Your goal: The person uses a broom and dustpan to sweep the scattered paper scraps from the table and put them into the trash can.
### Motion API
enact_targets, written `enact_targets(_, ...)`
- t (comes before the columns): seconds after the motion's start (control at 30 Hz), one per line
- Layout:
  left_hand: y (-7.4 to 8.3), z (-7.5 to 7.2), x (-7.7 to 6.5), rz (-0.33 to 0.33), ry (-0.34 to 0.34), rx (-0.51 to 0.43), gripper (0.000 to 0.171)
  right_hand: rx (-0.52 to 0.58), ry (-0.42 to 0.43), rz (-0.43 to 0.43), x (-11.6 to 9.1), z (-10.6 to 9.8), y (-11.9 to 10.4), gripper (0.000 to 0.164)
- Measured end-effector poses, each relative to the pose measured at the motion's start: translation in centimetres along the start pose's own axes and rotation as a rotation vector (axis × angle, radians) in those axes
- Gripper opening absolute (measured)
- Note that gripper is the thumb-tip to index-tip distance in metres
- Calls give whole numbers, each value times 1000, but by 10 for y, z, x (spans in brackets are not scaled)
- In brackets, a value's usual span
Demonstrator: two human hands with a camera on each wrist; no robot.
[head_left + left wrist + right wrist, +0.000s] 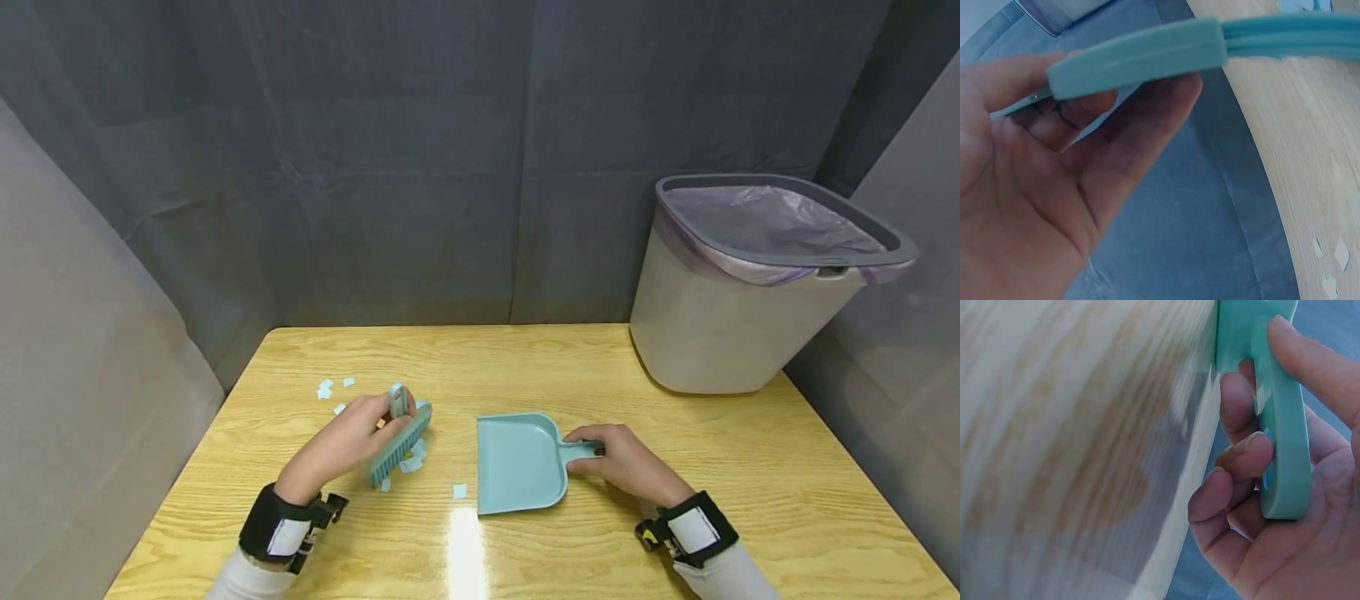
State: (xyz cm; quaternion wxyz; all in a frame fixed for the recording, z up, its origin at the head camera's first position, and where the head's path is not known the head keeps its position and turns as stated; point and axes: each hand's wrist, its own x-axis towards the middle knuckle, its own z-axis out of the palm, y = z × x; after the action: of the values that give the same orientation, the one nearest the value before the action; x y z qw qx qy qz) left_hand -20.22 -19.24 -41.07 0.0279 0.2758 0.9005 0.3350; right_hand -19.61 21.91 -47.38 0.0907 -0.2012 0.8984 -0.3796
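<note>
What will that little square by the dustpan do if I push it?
The little square looks flat, so it'll probably slide, not roll. It seems thin like paper, so it's likely very light and might bend easily.

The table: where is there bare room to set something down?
Bare: the far strip between dustpan, curtain and bin; the right side, between bin, right hand and table edge. Crowded: the left middle, where the left hand holds the brush among paper pieces; one piece lies between brush and dustpan.
</note>
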Motion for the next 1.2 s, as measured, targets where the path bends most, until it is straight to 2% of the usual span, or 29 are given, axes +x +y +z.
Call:
enact_targets(0.27,9,7,0,58,-25,24,7,0,-1,10,0,0,-1,36)
enact_targets(0.53,21,12,0,87,-104,-19,5,-1,0,10,0,0,-1,36)
enact_targets(0.87,25,12,-2,77,-136,-47,8,4,-2,11,1,0,0,36)
enact_targets(1.03,25,8,-4,45,-99,-55,8,-4,3,29,1,1,1,34)
enact_targets(1.2,25,3,-6,33,-3,50,6,-11,4,26,2,2,2,34)
